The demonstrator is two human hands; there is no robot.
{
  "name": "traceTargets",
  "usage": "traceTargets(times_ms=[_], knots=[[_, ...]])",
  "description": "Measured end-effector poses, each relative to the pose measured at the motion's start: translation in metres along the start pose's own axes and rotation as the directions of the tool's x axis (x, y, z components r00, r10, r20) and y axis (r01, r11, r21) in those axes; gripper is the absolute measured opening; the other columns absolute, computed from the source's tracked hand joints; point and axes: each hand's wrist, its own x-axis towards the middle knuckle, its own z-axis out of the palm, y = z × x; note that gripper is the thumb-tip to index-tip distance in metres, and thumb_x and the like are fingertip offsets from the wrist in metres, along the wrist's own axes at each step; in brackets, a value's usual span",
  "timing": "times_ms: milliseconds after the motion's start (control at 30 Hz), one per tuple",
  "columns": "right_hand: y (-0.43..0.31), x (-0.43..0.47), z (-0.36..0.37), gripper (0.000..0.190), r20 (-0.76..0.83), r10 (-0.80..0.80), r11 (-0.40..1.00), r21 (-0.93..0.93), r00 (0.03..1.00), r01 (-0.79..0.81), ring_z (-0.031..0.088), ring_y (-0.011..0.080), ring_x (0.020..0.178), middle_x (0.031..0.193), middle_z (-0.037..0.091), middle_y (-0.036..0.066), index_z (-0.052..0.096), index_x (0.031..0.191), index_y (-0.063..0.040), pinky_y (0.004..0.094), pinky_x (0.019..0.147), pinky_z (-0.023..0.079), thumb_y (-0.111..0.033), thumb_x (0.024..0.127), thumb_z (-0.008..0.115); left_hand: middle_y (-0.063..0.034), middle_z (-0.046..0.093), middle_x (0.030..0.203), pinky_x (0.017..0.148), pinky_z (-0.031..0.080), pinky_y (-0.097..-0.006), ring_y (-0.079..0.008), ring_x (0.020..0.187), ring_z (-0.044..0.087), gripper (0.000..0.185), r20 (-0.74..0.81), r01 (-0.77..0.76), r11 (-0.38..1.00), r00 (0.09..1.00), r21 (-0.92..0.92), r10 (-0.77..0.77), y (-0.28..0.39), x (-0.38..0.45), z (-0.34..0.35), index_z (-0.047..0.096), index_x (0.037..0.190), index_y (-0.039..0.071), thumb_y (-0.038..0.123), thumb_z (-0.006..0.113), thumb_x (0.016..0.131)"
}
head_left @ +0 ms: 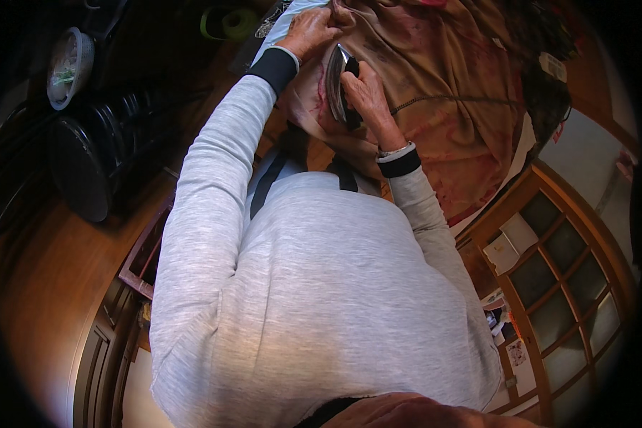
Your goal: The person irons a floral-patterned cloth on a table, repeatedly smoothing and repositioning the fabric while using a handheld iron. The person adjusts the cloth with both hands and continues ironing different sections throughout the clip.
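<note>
My right hand (366,96) is closed around the black handle of a clothes iron (334,88). The iron has a shiny metal body and points away from me, over a tan and reddish patterned cloth (428,48). Its soleplate faces left, and I cannot tell how much of it touches the fabric. Farther up and to the left, my left hand (313,32) bends its fingers onto a bunched part of the same cloth. Beside that hand lies a pale blue fabric (286,21). A braided cord (422,99) runs right from the iron across the folds.
Black round stools (80,168) stand on the wooden floor (37,257) to the left, near a white plastic basket (70,68). A green object (235,24) sits in shadow. On the right is a wood-framed glass door (559,267).
</note>
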Motion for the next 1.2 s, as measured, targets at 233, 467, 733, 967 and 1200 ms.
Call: traceTargets(times_ms=[233, 467, 733, 967, 1200], knots=[[-0.029, 0.000, 0.002, 0.041, -0.005, 0.017, 1.000, -0.018, 1.000, -0.017, 0.060, 0.0572, 0.093, 0.094, 0.062, 0.040, 0.055, 0.097, 0.010, 0.0565, 0.079, 0.048, -0.031, 0.090, 0.053, 0.0015, 0.063, 0.094, 0.067, 0.046, -0.0236, -0.0066, 0.076, 0.056, 0.026, 0.123, 0.091, 0.587, 0.992, -0.805, 0.014, 0.034, -0.016, -0.032, 0.067, 0.120, 0.006, 0.009, 0.066, 0.094], [-0.016, 0.002, 0.005, 0.032, -0.022, -0.064, 0.989, -0.135, 0.998, 0.060, 0.057, 0.0340, 0.068, 0.076, 0.057, 0.024, 0.051, 0.093, 0.007, 0.0465, 0.062, 0.047, -0.025, 0.091, 0.054, 0.0054, 0.057, 0.080, 0.046, 0.031, -0.0204, -0.0026, 0.055, 0.043, 0.027, 0.312, 0.325, 0.504, 0.943, -0.800, -0.113, 0.047, -0.025, -0.051, 0.065, 0.122, 0.009, 0.010, 0.066, 0.094], [-0.032, -0.005, 0.000, 0.031, 0.017, -0.052, 0.972, -0.226, 0.999, 0.055, 0.059, 0.0603, 0.094, 0.096, 0.062, 0.043, 0.048, 0.102, 0.007, 0.0623, 0.084, 0.048, -0.023, 0.092, 0.053, 0.0059, 0.057, 0.078, 0.044, 0.029, -0.0204, -0.0024, 0.052, 0.043, 0.025, 0.299, 0.330, 0.540, 0.943, -0.774, -0.148, 0.057, -0.024, -0.052, 0.067, 0.117, 0.009, 0.008, 0.067, 0.093], [-0.034, -0.005, 0.005, 0.031, -0.039, -0.143, 0.941, -0.314, 0.989, 0.124, 0.060, 0.0597, 0.095, 0.096, 0.063, 0.042, 0.047, 0.102, 0.006, 0.0634, 0.081, 0.049, -0.022, 0.094, 0.056, 0.0055, 0.058, 0.076, 0.044, 0.032, -0.0210, -0.0032, 0.052, 0.045, 0.025, 0.085, 0.006, 0.555, 0.990, -0.832, 0.117, 0.015, -0.005, -0.020, 0.067, 0.116, 0.008, 0.008, 0.068, 0.091], [-0.028, -0.012, 0.007, 0.027, -0.068, -0.131, 0.934, -0.343, 0.989, 0.100, 0.058, 0.0600, 0.092, 0.089, 0.061, 0.040, 0.045, 0.101, 0.004, 0.0608, 0.075, 0.046, -0.019, 0.094, 0.057, 0.0031, 0.061, 0.079, 0.044, 0.033, -0.0220, -0.0036, 0.052, 0.046, 0.022, 0.221, 0.205, 0.638, 0.974, -0.742, -0.056, 0.038, -0.017, -0.042, 0.068, 0.113, 0.007, 0.008, 0.069, 0.091]])
